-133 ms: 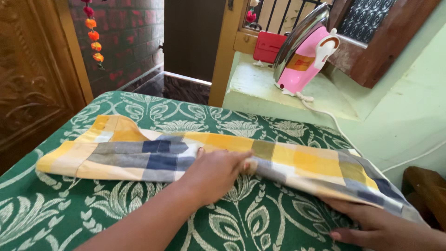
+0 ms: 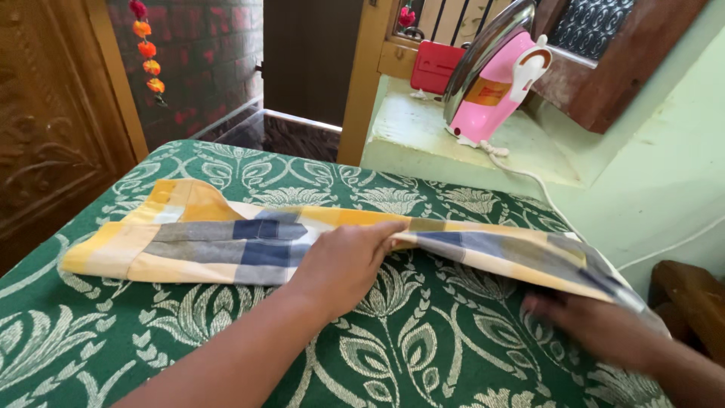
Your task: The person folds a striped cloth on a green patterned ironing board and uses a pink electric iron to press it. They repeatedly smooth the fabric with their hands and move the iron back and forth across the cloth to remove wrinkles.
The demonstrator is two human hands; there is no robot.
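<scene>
- A green cloth with pale leaf patterns (image 2: 423, 355) covers the desk in front of me from edge to edge.
- A checked garment in yellow, grey and blue (image 2: 226, 242) lies across the green cloth. Its left part is flat, and its right part is lifted off the surface in a long fold.
- My left hand (image 2: 343, 261) reaches across the middle of the desk, its fingers (image 2: 381, 230) pinching the garment's near edge at the fold.
- My right hand (image 2: 604, 329) sits low at the right edge, under the raised end of the garment. It is blurred, so I cannot tell whether its fingers are closed on the fabric.
- A pink and white electric iron (image 2: 495, 79) stands on its heel on the pale green ledge (image 2: 423, 128) beyond the desk, well apart from the garment.
- A red box (image 2: 434, 68) stands just behind the iron.
</scene>
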